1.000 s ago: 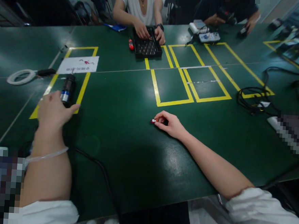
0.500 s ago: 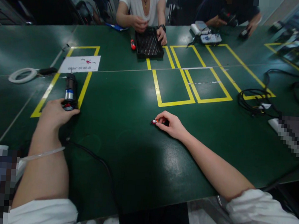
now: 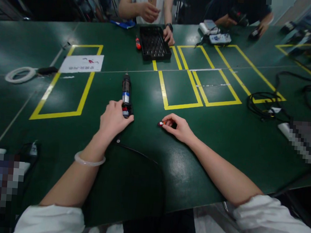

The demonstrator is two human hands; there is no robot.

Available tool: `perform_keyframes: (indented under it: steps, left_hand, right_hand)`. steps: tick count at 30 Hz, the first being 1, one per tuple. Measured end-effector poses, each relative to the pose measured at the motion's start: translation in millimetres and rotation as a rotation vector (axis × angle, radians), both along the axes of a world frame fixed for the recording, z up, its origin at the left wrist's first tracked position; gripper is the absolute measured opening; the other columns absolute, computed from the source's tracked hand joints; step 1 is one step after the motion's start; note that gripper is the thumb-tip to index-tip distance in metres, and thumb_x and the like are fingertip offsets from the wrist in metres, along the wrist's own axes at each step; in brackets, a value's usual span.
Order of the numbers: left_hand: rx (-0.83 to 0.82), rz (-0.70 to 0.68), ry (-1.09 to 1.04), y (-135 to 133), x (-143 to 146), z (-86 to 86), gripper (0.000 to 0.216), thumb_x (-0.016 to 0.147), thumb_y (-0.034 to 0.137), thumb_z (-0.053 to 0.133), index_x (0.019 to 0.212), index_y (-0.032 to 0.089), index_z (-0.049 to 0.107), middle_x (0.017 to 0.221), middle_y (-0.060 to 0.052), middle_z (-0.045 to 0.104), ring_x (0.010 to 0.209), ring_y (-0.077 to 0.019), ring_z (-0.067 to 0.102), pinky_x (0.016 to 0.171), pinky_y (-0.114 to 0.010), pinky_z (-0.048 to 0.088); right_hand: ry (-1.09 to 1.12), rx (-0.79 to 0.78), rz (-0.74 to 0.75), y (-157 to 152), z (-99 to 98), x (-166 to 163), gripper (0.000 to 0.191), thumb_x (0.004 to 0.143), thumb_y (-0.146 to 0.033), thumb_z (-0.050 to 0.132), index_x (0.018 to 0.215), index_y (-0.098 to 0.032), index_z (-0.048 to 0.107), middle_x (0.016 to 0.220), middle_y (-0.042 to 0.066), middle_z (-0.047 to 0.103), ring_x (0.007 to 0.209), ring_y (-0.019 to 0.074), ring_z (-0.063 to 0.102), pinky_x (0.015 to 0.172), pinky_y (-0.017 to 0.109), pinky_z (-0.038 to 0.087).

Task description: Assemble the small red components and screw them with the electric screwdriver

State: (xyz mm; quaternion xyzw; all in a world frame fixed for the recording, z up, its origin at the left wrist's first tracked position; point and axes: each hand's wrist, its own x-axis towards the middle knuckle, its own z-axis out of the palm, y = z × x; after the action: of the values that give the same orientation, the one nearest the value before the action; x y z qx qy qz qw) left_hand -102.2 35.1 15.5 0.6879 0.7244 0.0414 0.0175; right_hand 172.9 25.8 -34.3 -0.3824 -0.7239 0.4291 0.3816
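Observation:
My left hand (image 3: pixel 114 119) grips the near end of a black corded electric screwdriver (image 3: pixel 126 93) with a silver and blue band. The tool lies flat on the green table (image 3: pixel 131 164), tip pointing away from me, its cable (image 3: pixel 139 152) trailing toward me. My right hand (image 3: pixel 178 127) rests on the table a short way to the right and pinches a small red and silver part (image 3: pixel 160 123) between its fingertips. The two hands are about a hand's width apart.
Yellow tape rectangles (image 3: pixel 183 79) mark the table, one at left (image 3: pixel 64 85) with a white paper sheet (image 3: pixel 81 63). A white ring light (image 3: pixel 18 74) lies far left. Black cables (image 3: pixel 265 101) coil at right. Across the table a person's hands touch a black tray (image 3: pixel 154 43) beside a red screwdriver (image 3: pixel 137 43).
My left hand took hold of the electric screwdriver in the left yellow rectangle and dragged it right to the table's middle. My right hand stayed put with the small part.

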Motion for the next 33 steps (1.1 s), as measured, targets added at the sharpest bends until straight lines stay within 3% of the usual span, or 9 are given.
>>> perform_keyframes:
  steps: [5,11,17,23,33]
  left_hand:
    - [0.05,-0.225,-0.053,-25.6,49.8,-8.3,0.068,0.086,0.044,0.057,0.145,0.014,0.042,0.131,-0.017,0.054,0.117,-0.0334,0.056,0.089,-0.042,0.054]
    - [0.094,-0.377,-0.145,-42.7,73.3,-17.2,0.068,0.087,0.04,0.059,0.148,0.016,0.04,0.132,-0.015,0.056,0.118,-0.0321,0.055,0.094,-0.042,0.052]
    - [0.095,-0.388,-0.169,-45.8,77.7,-18.7,0.068,0.087,0.039,0.059,0.148,0.013,0.041,0.132,-0.016,0.056,0.117,-0.0319,0.055,0.096,-0.042,0.051]
    - [0.119,-0.395,-0.179,-46.5,77.3,-20.2,0.068,0.086,0.038,0.06,0.147,0.014,0.041,0.131,-0.016,0.056,0.115,-0.0322,0.056,0.095,-0.043,0.052]
    - [0.114,-0.393,-0.15,-46.4,78.6,-18.3,0.071,0.088,0.046,0.059,0.148,0.012,0.041,0.133,-0.018,0.055,0.116,-0.033,0.056,0.093,-0.043,0.052]
  right_hand:
    - [0.039,0.048,-0.026,0.1,-2.0,-0.2,0.014,0.086,-0.025,0.066,0.098,-0.019,0.062,0.086,0.002,0.062,0.072,0.0132,0.06,0.067,0.028,0.049]
    - [0.001,0.09,-0.03,-2.0,-2.6,-1.1,0.014,0.084,-0.022,0.065,0.096,-0.02,0.059,0.082,0.0,0.061,0.07,0.0131,0.058,0.067,0.028,0.049]
    - [-0.1,0.237,0.031,-3.6,0.8,-0.7,0.007,0.087,-0.017,0.063,0.091,-0.02,0.059,0.087,0.002,0.058,0.075,0.0146,0.057,0.07,0.029,0.048]
    - [-0.147,0.281,0.034,-3.9,1.5,0.5,0.006,0.091,-0.018,0.064,0.096,-0.02,0.066,0.096,0.006,0.059,0.088,0.0179,0.06,0.078,0.031,0.051]
    - [-0.14,0.283,-0.034,-8.0,4.5,0.0,0.011,0.092,-0.02,0.061,0.1,-0.02,0.068,0.089,0.004,0.069,0.075,0.0153,0.063,0.072,0.03,0.053]
